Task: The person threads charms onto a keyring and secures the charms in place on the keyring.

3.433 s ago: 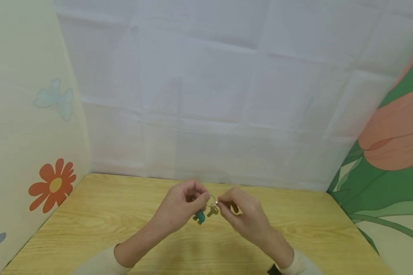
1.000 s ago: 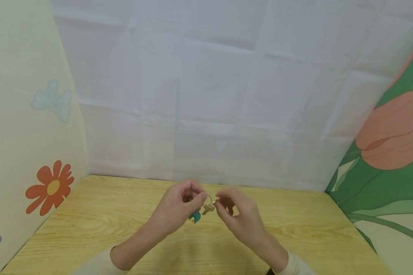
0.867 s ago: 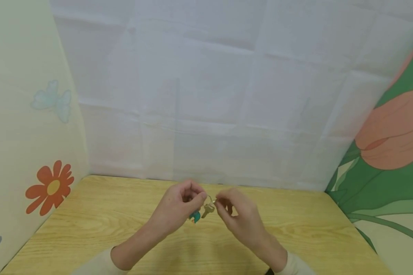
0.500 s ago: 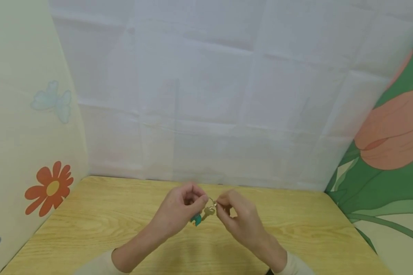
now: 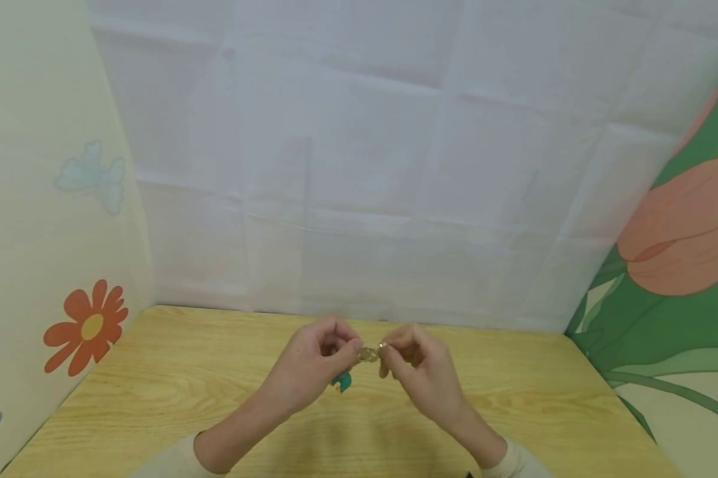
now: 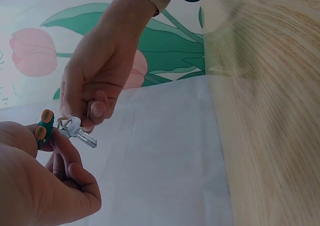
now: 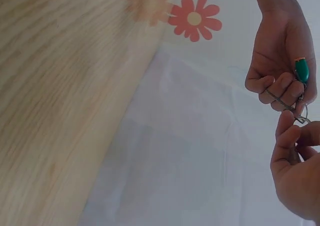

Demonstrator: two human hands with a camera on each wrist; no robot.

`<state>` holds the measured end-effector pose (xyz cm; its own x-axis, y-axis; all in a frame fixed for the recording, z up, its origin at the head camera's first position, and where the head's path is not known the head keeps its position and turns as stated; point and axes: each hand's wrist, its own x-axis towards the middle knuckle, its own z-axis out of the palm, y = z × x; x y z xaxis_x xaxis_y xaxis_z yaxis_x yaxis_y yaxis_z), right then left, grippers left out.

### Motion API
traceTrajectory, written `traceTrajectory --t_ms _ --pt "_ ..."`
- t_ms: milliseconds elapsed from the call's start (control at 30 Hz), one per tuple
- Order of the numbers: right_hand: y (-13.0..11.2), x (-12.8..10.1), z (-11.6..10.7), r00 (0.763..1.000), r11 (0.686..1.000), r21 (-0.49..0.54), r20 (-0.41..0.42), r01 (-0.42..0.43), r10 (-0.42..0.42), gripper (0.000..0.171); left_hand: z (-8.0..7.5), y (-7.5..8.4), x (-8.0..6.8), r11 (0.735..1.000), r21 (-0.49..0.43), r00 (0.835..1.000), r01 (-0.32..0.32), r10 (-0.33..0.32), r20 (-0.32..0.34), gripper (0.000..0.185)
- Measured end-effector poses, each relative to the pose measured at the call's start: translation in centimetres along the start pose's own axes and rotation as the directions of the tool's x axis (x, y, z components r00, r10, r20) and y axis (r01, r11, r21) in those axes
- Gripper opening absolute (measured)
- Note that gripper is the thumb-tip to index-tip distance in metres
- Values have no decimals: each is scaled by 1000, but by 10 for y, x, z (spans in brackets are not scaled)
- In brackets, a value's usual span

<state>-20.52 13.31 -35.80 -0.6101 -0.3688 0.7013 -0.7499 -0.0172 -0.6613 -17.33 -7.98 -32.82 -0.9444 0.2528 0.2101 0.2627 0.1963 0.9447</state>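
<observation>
Head view shows my right hand (image 5: 415, 362) has closed in: it now pinches the key (image 6: 80, 133) at the ring (image 5: 367, 354), which my left hand (image 5: 317, 365) grips above the tabletop (image 5: 174, 378), so the key seems ready to work along the ring.

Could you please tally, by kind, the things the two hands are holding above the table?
Key ring: 1
Metal key: 1
Green charm: 1
Total: 3, pinched between the left hand and the right hand.
</observation>
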Motion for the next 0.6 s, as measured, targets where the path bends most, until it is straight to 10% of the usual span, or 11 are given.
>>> traceTrajectory --t_ms 367,600 --pt "-4 1 -4 922 908 156 74 -388 381 18 1 0 0 999 -36 1000 1 0 26 23" --pt "-3 4 -5 890 831 320 201 -455 409 15 1 -1 1 998 -62 998 -4 8 56 29"
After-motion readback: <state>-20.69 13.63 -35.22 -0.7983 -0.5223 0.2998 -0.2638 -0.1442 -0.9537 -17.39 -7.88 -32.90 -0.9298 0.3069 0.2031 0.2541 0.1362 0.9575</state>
